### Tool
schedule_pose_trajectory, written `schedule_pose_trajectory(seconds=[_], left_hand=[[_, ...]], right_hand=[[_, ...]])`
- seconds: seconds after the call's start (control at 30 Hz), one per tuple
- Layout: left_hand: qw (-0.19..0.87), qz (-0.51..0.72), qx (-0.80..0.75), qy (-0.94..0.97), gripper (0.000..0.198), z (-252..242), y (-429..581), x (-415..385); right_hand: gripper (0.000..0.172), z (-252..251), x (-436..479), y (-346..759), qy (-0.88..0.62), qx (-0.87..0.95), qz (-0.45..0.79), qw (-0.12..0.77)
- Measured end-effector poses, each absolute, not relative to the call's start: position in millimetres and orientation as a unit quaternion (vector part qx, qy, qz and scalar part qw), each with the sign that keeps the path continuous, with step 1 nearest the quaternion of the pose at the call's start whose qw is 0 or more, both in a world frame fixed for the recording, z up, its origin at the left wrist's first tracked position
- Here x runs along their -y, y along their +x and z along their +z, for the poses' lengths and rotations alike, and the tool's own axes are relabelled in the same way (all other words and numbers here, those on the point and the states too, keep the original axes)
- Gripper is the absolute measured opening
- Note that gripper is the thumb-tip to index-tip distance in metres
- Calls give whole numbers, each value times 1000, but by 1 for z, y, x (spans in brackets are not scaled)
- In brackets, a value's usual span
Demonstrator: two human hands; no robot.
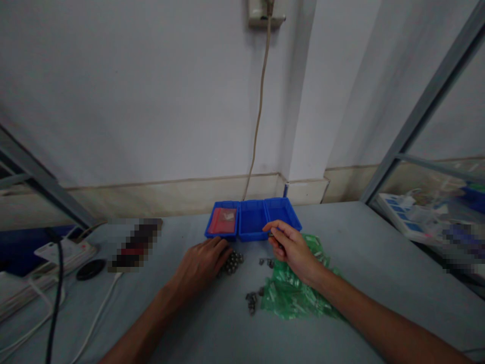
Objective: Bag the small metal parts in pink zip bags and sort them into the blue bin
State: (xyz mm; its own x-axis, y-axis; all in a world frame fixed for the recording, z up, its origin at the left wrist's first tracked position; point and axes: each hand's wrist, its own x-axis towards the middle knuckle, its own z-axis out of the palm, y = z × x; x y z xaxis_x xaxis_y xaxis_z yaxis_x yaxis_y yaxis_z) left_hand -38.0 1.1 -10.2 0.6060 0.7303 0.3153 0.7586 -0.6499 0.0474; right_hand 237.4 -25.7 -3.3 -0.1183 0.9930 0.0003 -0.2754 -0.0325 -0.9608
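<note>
Our forearms (364,311) over surface (379,237); left hand (204,259), grip unclear, should steady metal balls (233,262); right hand (291,248) pinches small part (270,234) toward far edge.

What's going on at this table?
A person's left hand is at a cluster of shiny metal pieces on a table; the right hand pinches something small, too blurred to identify, by three blue bins. The leftmost holds a red packet. Crumpled green plastic lies beneath the right hand, with more metal pieces beside it.
</note>
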Motion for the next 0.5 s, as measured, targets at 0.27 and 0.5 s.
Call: schedule_pose_trajectory(seconds=[0.27, 0.5], left_hand=[[45, -175, 406, -896, 28, -10, -39, -1], [51, -163, 400, -900, 22, -11, -40, -3]], right_hand=[[36, -1, 27, 237, -392, 459, 584, 543], [35, 1, 27, 236, -418, 479, 541, 550]])
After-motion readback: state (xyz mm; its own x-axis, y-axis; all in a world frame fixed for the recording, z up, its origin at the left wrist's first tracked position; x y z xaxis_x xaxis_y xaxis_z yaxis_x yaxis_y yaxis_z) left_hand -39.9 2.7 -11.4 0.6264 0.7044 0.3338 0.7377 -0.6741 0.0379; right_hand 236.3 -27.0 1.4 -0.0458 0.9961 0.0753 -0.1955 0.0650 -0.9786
